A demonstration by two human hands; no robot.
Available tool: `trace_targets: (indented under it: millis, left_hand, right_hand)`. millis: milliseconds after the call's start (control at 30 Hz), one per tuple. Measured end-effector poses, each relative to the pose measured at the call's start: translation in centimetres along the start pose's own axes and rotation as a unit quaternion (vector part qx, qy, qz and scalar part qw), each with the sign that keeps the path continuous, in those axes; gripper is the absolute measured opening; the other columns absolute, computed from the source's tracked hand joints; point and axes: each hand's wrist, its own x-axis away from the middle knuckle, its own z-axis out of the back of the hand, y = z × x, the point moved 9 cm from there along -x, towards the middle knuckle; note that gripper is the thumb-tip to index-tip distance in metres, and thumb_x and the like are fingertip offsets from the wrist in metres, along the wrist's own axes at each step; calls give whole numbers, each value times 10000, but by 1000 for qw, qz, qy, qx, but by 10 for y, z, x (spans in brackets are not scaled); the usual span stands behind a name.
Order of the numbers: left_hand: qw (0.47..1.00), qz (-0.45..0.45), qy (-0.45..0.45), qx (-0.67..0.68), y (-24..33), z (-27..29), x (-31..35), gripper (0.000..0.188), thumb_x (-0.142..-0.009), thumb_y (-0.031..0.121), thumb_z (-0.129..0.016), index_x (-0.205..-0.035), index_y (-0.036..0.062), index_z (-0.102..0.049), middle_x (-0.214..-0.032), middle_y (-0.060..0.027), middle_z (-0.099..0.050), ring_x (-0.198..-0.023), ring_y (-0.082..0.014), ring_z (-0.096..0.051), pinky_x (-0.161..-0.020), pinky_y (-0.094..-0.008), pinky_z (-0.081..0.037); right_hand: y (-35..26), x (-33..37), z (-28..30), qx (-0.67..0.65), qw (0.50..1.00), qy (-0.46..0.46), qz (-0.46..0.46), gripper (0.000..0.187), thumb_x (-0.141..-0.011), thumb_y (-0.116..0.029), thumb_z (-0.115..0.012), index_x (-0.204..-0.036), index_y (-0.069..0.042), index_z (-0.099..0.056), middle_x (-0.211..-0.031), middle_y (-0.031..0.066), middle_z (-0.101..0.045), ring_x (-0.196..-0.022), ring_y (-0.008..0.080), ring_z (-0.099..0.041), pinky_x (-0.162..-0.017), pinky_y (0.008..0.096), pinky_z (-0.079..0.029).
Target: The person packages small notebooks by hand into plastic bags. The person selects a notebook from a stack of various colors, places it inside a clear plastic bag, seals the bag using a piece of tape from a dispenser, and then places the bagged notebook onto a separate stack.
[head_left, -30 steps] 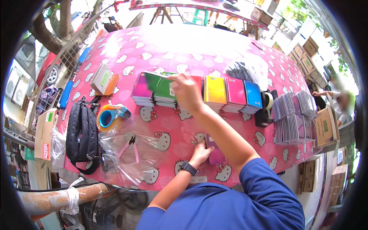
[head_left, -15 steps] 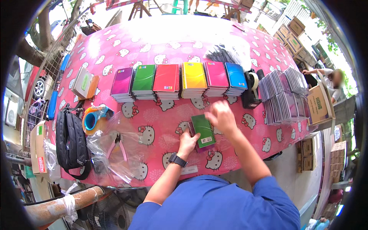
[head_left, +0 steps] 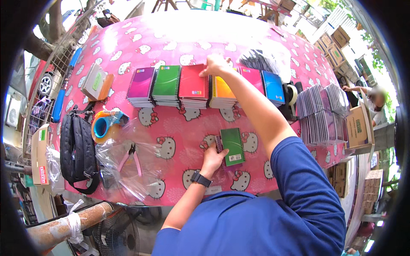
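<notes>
My left hand (head_left: 213, 158) grips a small green spiral notebook (head_left: 232, 145) near the table's front edge, its thumb on the cover. Under it a purple notebook (head_left: 218, 144) shows along the left side. My right hand (head_left: 217, 67) reaches across to the row of notebook stacks, its thumb and fingers pinched on the upper right corner of the top red notebook (head_left: 193, 82). Beside that stand the purple stack (head_left: 141, 85), the green stack (head_left: 166, 85) and the yellow stack (head_left: 222, 91). My right forearm partly covers the yellow stack and the pink stack (head_left: 253, 79).
A blue notebook stack (head_left: 273, 85) and a black tape dispenser (head_left: 291, 100) stand right of the row, before wrapped notebook bundles (head_left: 318, 115). On the left lie a black bag (head_left: 77, 149), a blue-orange tape dispenser (head_left: 104, 126), pink-handled pliers (head_left: 130, 160) and clear plastic (head_left: 145, 179).
My right hand has moved away from the green notebook, forward to the red stack, and taken hold of its top notebook. My left hand still holds the green and purple notebooks.
</notes>
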Motion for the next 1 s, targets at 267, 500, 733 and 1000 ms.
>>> trace_targets:
  millis: [267,500,733,1000]
  left_hand:
    - [994,12,-27,107,-28,-12,-9,320,-791,75,-655,-1064,-47,-541,-996,-119,-651,-903,-173,-620,-810,-289,-471]
    - [963,125,-38,234,-72,-5,-15,614,-857,541,-423,-1138,10,-549,-988,-106,-651,-892,-175,-625,-799,-285,-481]
    - [971,119,-45,202,-35,-7,-8,570,-786,436,-652,-1122,-15,-555,-1044,-127,-639,-918,-200,-617,-800,-317,-492]
    - [993,70,-27,92,-15,-4,-4,473,-729,216,-744,-1093,-22,-558,-1003,-122,-657,-900,-179,-624,-814,-311,-482]
  right_hand:
    - [5,48,37,-363,903,213,91,378,-662,-247,-786,-924,-50,-597,-930,68,-610,-939,186,-535,-809,382,-414]
    - [37,222,39,-498,807,279,151,219,-782,-6,-666,-959,14,-537,-846,59,-603,-809,133,-576,-669,280,-494]
    - [30,312,-94,-349,879,81,315,207,-613,105,-560,-740,-58,-553,-870,89,-598,-889,291,-574,-824,387,-469]
    - [0,143,11,48,925,99,362,486,-686,51,-542,-1119,-156,-617,-1301,27,-475,-1196,244,-416,-948,431,-375]
